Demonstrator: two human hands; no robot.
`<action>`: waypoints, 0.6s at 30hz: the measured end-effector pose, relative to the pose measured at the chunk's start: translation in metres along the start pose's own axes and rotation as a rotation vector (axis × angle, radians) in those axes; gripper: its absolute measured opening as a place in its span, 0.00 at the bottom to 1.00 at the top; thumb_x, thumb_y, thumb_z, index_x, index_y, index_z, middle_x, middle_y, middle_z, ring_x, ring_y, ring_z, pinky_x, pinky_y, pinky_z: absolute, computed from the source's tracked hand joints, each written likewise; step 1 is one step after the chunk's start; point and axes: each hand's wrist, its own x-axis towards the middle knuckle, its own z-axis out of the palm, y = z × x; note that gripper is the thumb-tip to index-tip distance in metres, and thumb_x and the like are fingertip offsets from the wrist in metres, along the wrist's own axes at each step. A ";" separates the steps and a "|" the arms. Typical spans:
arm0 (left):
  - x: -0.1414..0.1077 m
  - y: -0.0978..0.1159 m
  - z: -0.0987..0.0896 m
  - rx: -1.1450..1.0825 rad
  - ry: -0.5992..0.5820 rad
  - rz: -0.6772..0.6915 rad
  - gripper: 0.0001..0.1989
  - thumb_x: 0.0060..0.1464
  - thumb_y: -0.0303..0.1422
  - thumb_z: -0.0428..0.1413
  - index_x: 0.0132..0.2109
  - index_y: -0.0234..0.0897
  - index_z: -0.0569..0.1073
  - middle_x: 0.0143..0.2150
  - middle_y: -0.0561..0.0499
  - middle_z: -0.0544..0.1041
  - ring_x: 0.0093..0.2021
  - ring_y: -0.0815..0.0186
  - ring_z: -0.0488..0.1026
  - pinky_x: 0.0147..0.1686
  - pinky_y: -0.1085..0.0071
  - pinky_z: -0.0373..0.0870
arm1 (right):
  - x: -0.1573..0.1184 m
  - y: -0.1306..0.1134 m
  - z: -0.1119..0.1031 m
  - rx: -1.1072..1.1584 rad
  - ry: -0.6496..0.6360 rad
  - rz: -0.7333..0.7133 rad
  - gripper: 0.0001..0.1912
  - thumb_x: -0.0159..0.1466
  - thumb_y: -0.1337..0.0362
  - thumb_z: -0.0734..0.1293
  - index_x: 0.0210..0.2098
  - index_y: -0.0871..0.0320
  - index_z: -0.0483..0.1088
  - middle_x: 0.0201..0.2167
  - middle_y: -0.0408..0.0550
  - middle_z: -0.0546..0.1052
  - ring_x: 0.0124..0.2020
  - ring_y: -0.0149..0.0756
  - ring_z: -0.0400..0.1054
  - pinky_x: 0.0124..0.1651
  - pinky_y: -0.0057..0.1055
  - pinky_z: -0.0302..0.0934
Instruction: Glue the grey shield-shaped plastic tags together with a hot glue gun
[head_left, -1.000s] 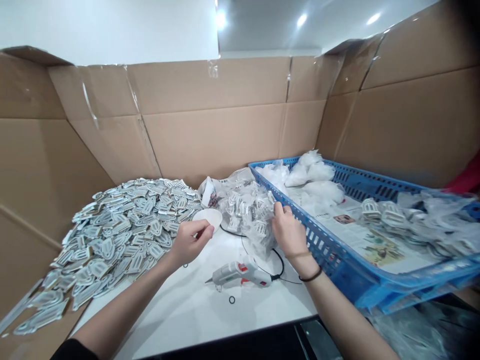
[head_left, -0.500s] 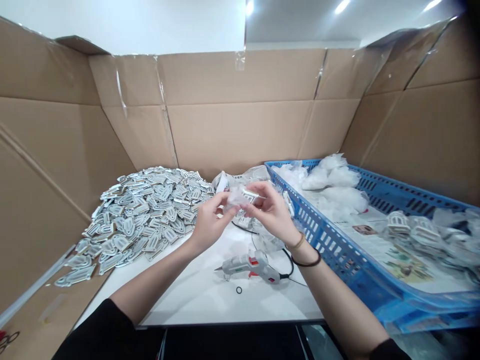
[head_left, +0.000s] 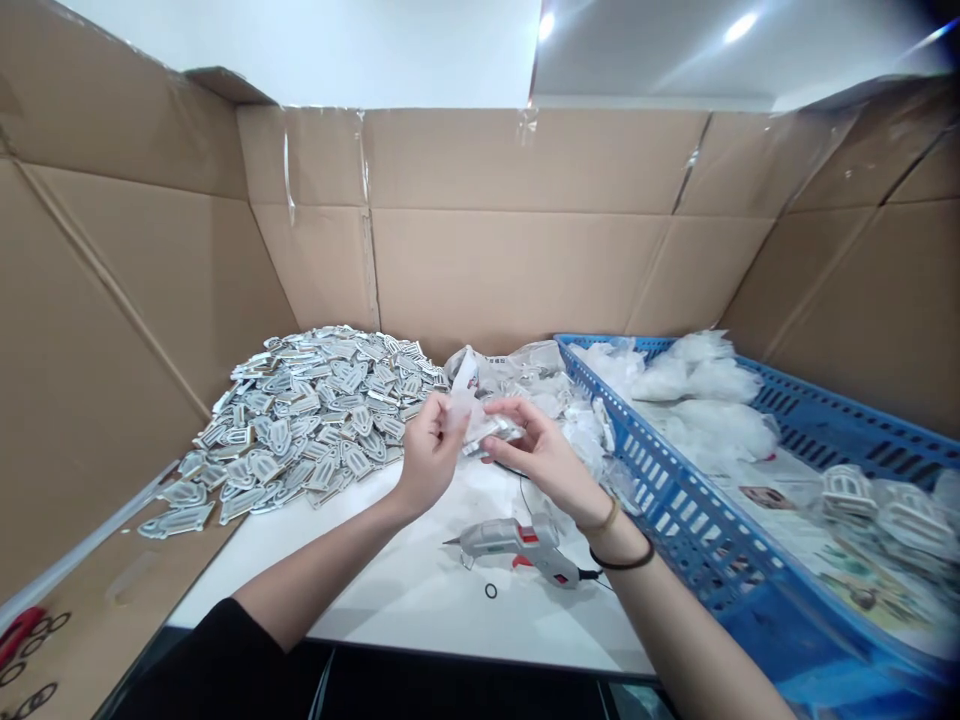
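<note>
A small translucent plastic bag, with a pale slotted piece partly visible in it, is held above the white table. My left hand pinches the bag's open-looking upper end between thumb and fingers. On the other side, my right hand has its thumb and fingertips around the bag's right end, where the piece sits. Below them a grey glue gun lies on its side, nozzle to the left. A small black ring rests in front of it.
Grey-white slotted pieces form a large pile at left. At right stands a blue plastic basket with white bags and bagged pieces. More clear bags lie against its near wall. Cardboard walls enclose the table.
My left hand has turned more upright, and the bag's upper end now stands up from it. My right fingers have spread a little. The whole view has shifted, moving the scene rightward.
</note>
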 end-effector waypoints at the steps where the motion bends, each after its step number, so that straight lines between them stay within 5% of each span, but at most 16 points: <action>1: 0.001 -0.001 0.000 -0.048 0.020 -0.028 0.23 0.55 0.52 0.62 0.31 0.36 0.69 0.24 0.57 0.67 0.25 0.72 0.62 0.27 0.75 0.60 | 0.000 -0.001 0.001 -0.017 0.031 -0.011 0.21 0.58 0.57 0.77 0.46 0.51 0.68 0.40 0.42 0.73 0.34 0.29 0.71 0.40 0.29 0.72; 6: 0.008 -0.015 -0.002 -0.384 0.166 -0.301 0.29 0.47 0.59 0.64 0.36 0.35 0.73 0.30 0.52 0.76 0.33 0.65 0.74 0.35 0.71 0.71 | -0.001 0.003 -0.005 -0.028 0.041 -0.066 0.22 0.54 0.62 0.79 0.44 0.51 0.69 0.41 0.43 0.73 0.37 0.30 0.72 0.40 0.28 0.71; 10: 0.003 -0.025 -0.007 -0.502 -0.065 -0.406 0.34 0.41 0.58 0.68 0.44 0.36 0.72 0.42 0.46 0.79 0.44 0.60 0.78 0.44 0.67 0.75 | 0.005 0.019 -0.014 -0.015 0.107 -0.009 0.22 0.52 0.57 0.80 0.39 0.54 0.69 0.33 0.41 0.76 0.30 0.31 0.74 0.35 0.30 0.72; 14: -0.003 -0.033 -0.011 -0.386 -0.339 -0.392 0.41 0.38 0.43 0.75 0.56 0.41 0.64 0.53 0.46 0.77 0.46 0.61 0.77 0.42 0.66 0.78 | 0.013 0.031 -0.021 -0.001 0.167 0.113 0.24 0.54 0.46 0.78 0.32 0.55 0.65 0.22 0.41 0.76 0.23 0.35 0.75 0.27 0.29 0.70; 18: 0.002 -0.041 -0.025 -0.238 -0.320 -0.427 0.38 0.44 0.42 0.71 0.57 0.39 0.61 0.46 0.48 0.77 0.40 0.64 0.77 0.36 0.68 0.78 | -0.003 0.020 -0.038 -0.183 0.064 0.103 0.24 0.60 0.45 0.74 0.45 0.55 0.71 0.39 0.51 0.82 0.37 0.41 0.79 0.42 0.39 0.75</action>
